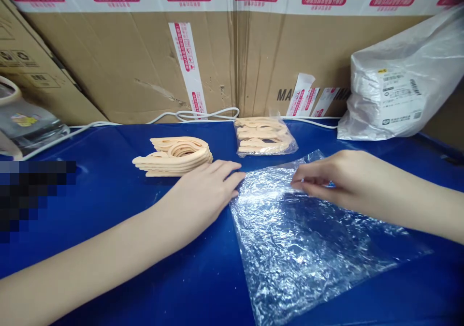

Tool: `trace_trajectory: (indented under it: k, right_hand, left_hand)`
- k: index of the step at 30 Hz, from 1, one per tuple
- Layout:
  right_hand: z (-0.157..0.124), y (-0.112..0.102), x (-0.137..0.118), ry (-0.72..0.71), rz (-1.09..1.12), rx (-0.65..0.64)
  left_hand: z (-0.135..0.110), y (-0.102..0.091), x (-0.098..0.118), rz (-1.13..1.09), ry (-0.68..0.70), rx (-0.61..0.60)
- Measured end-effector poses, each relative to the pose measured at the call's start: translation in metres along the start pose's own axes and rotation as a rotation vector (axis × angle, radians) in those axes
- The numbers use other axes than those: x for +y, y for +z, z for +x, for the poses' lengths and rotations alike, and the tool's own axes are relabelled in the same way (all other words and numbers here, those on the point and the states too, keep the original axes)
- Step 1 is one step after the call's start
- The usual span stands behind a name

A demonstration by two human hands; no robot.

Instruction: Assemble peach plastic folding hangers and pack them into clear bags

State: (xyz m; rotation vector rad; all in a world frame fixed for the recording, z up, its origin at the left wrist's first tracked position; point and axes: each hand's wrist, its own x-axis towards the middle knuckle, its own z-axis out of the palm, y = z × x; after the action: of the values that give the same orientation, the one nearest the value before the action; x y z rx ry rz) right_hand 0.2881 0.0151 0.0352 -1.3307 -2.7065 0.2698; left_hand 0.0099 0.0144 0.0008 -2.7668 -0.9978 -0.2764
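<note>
We see a clear plastic bag (297,248) lying flat and wrinkled on the blue tabletop (181,292), in front of the person and more to the right. Its longer direction seems to run from the far left toward the near right, although the slanted view makes us not fully sure. One far corner points to the cartons, another corner points to the right, and the near end reaches the lower border of our view.

The right hand (340,176) is over the far part of the bag, with its fingers closed together at the tips (we cannot tell if the film is between them). The left hand (208,185) is at the bag's far left corner, its fingers loosely stretched and gripping nothing that we can see.

Just behind the left hand we find a stack of beige pieces (163,164), its curved end toward the right. Beyond the bag is a wrapped packet (264,135) of similar pieces. Farther away, a white cable (319,123) runs along the cartons (126,60). A white package (369,84) stands at the far right, and a transparent vessel (25,127) at the far left.
</note>
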Motion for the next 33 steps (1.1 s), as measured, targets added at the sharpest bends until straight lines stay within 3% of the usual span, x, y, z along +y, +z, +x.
trace_trajectory:
  k: [5,10,16,20,26,30,33]
  right_hand:
    - [0.001,0.005,0.029,0.146,-0.127,-0.103]
    - [-0.014,0.009,0.045,0.284,-0.169,-0.138]
    - [-0.01,0.012,0.046,0.366,0.175,-0.109]
    - [0.0,0.019,0.032,0.305,0.6,0.058]
    - [0.003,0.021,0.016,0.435,1.174,0.229]
    - [0.002,0.024,0.018,0.418,1.207,0.157]
    - [0.001,0.027,0.021,0.344,0.979,0.149]
  left_hand:
    - [-0.006,0.0,0.006,-0.041,0.068,0.107]
    - [-0.013,0.002,0.014,-0.058,0.086,0.024]
    - [-0.018,-0.002,0.001,-0.1,0.013,-0.139]
    - [-0.023,-0.011,-0.006,-0.177,-0.071,-0.294]
    - [-0.034,-0.007,-0.006,-0.202,-0.127,-0.281]
    - [-0.039,-0.007,-0.008,-0.203,-0.151,-0.292]
    - [-0.041,-0.011,-0.012,-0.214,-0.128,-0.345]
